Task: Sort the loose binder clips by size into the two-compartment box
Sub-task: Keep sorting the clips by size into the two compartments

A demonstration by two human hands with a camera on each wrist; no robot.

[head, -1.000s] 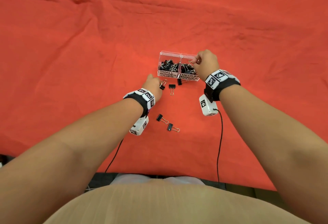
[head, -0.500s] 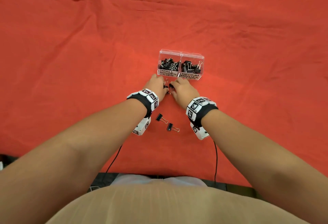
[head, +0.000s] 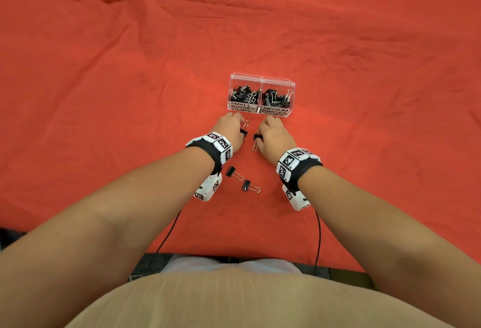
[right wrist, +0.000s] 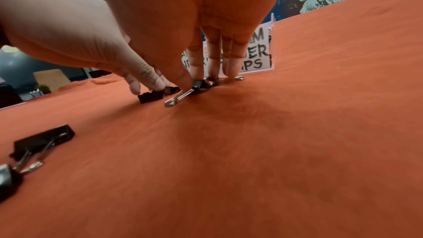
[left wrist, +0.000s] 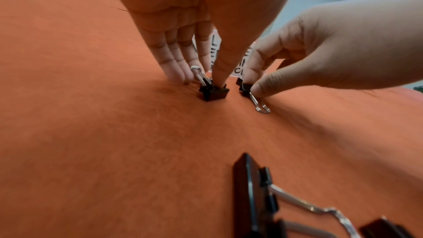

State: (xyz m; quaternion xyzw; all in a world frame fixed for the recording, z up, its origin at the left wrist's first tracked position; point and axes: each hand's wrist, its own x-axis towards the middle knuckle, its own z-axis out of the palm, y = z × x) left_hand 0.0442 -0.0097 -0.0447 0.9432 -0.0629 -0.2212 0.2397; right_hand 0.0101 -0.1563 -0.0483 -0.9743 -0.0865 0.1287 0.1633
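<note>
A clear two-compartment box (head: 291, 85) holds small clips on the left and medium clips on the right. Just in front of it, my left hand (head: 240, 130) pinches a small black binder clip (left wrist: 214, 90) on the red cloth between thumb and fingers. My right hand (head: 260, 137) pinches another small clip (right wrist: 198, 84) between thumb and forefinger, with its wire handle (left wrist: 260, 105) trailing on the cloth. A further clip (right wrist: 225, 79) lies under my right fingertips. Two bigger clips (head: 231, 172) (head: 247, 186) lie loose between my wrists.
The red cloth (head: 130, 93) covers the whole table, with wrinkles at the back. The table's near edge (head: 156, 257) is close to my body. Cables (head: 318, 236) run from both wrist cameras toward that edge.
My right hand left the box's right compartment and came down onto the cloth beside my left hand. Since then both hands have drawn slightly apart, each on a clip.
</note>
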